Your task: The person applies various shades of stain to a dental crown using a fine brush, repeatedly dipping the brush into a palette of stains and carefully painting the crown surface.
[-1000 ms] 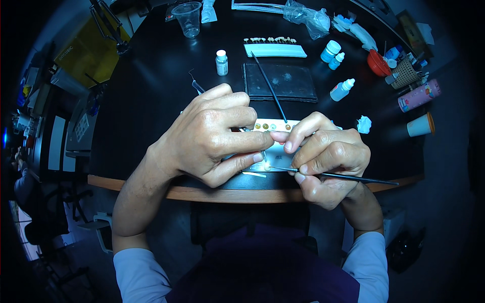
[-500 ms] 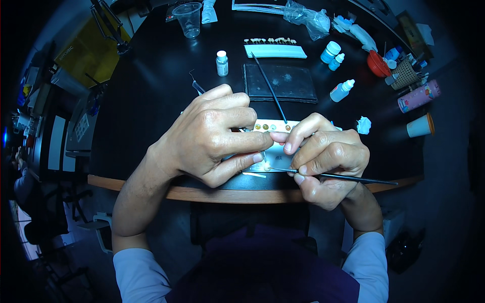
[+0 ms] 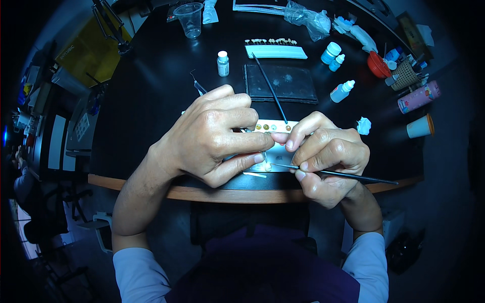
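Observation:
My right hand (image 3: 331, 156) is closed around a fine brush (image 3: 361, 178) with a dark handle, its thin tip pointing left. The tip is right beside a small whitish piece (image 3: 268, 166), perhaps a tooth crown; contact is too small to tell. My left hand (image 3: 217, 136) pinches thin metal tweezers (image 3: 264, 157), mostly hidden by the fingers, whose tips reach down to that piece. Fingertips of both hands meet in the middle. Beneath the hands lies a white palette (image 3: 280, 122) with a row of small coloured wells (image 3: 265, 127).
Beyond the hands, a second brush (image 3: 270, 88) rests across a dark flat case (image 3: 303, 86). Small bottles (image 3: 343, 91) stand right, another bottle (image 3: 223, 64) left. A white holder (image 3: 275, 51) carries several tooth-shaped samples. Crumpled tissue (image 3: 364, 125) and a cup (image 3: 420, 125) sit right.
The brush tip has shifted very slightly, with a small movement of my right fingers. My left hand stays nearly still.

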### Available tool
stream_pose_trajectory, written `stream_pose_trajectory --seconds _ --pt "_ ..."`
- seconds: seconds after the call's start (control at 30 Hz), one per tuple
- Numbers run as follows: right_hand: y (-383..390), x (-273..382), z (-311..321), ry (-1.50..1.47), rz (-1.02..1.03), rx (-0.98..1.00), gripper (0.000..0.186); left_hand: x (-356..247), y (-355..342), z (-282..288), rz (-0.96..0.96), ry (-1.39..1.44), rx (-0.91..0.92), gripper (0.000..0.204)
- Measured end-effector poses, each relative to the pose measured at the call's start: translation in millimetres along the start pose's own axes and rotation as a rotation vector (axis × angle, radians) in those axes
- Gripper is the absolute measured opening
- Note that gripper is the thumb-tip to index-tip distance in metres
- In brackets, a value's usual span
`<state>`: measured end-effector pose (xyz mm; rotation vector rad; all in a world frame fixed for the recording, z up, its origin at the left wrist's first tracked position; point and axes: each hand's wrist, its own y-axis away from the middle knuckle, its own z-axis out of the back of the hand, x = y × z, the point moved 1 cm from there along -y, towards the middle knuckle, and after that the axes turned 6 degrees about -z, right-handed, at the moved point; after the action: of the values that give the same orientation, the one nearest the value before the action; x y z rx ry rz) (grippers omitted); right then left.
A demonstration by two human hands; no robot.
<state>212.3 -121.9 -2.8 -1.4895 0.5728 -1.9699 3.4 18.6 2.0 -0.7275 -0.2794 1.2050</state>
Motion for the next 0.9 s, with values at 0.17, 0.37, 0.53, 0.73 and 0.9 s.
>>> stream_pose_trajectory --seconds 0.17,0.37,0.53,0.73,0.9 --pt "-0.4 -0.1 0.1 0.007 0.007 0.013 0.014 2.4 1.8 -4.4 -0.004 0.006 -0.016 0.028" --pt "-1.4 -1.3 -1.8 -0.006 0.019 -0.002 0.015 2.2 3.0 -5.0 -0.006 0.008 -0.031 0.034" --pt "-1.8 -0.2 -0.8 0.001 0.018 0.006 0.014 0.2 0.2 0.3 0.003 0.001 0.012 0.021" --pt "-0.7 0.3 -0.3 0.001 0.010 0.009 0.013 0.4 0.2 -0.3 0.001 0.003 0.001 0.021" --pt "-2.4 -2.0 -5.9 0.012 0.027 -0.097 0.012 0.8 1.5 -1.2 0.004 -0.008 0.006 0.022"
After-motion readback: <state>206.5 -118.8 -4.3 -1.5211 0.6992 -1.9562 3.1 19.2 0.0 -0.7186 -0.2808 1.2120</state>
